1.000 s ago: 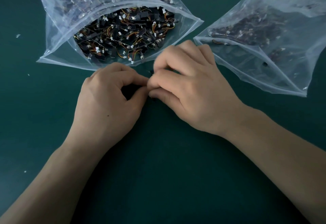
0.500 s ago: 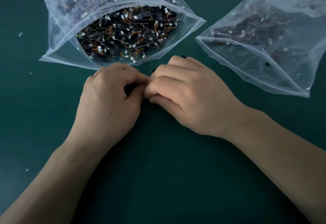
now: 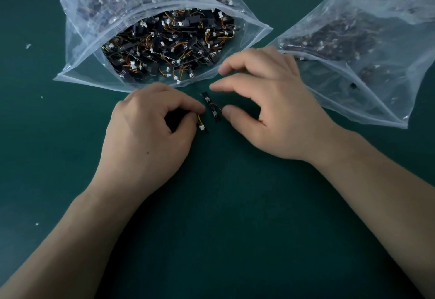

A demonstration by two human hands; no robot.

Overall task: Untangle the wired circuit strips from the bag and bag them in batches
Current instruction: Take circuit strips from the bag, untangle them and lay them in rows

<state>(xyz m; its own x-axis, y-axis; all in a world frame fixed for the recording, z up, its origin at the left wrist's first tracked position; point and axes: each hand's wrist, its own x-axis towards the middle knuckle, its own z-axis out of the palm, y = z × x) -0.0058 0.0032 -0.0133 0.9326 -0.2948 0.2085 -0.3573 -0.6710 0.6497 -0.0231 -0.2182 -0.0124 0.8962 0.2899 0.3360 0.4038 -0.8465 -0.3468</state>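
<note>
A clear plastic bag (image 3: 77, 70) lies open at the upper left, filled with a tangle of black circuit strips (image 3: 169, 44) with orange wires and white connectors. A second clear bag (image 3: 367, 91) with more strips lies at the upper right. My left hand (image 3: 150, 134) is curled and pinches a wired strip (image 3: 202, 125) with a white connector at its fingertips. Just to its right a loose black strip (image 3: 211, 107) lies on the green surface. My right hand (image 3: 270, 103) hovers over it with fingers spread, its thumb tip touching the strip's wire.
The dark green table surface (image 3: 223, 204) spreads below the hands. Small white scraps (image 3: 28, 46) lie at the left. The open mouths of both bags face the hands.
The hands were pressed together, fingers curled around strips. Now they have come apart: the right hand's fingers have opened and lifted, and a strip lies exposed between the hands.
</note>
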